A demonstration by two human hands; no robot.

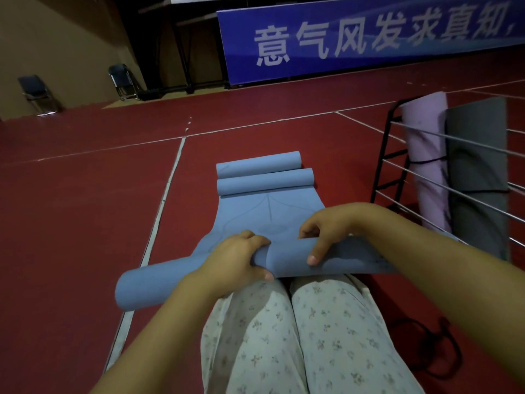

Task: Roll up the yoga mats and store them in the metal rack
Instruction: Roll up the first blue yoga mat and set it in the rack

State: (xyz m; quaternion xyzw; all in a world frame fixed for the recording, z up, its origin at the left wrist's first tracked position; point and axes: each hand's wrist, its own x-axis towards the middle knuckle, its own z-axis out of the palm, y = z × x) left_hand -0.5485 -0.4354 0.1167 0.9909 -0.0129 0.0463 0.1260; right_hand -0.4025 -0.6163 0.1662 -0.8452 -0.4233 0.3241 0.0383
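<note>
Over the dark red floor (85, 209) with its white lines lies a pale blue mat (267, 217) marked with faint curved lines, beside a lilac mat (426, 155), a grey mat (480, 155), and white floral-print trousers (312, 336).

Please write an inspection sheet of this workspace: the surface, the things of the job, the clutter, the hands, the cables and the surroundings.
Surface: red sports floor with white lines.
Job's things: blue yoga mat partly rolled at the near end, its far end curled; second blue roll lying just behind it; pink rolled mat and grey mat standing in the metal rack.
Clutter: nothing seen.
Hands: left hand and right hand both grip the near roll, fingers curled over it.
Cables: black cord lying loose on the floor by the right leg.
Surroundings: blue banner with white characters, two folding chairs by the tan wall.
</note>
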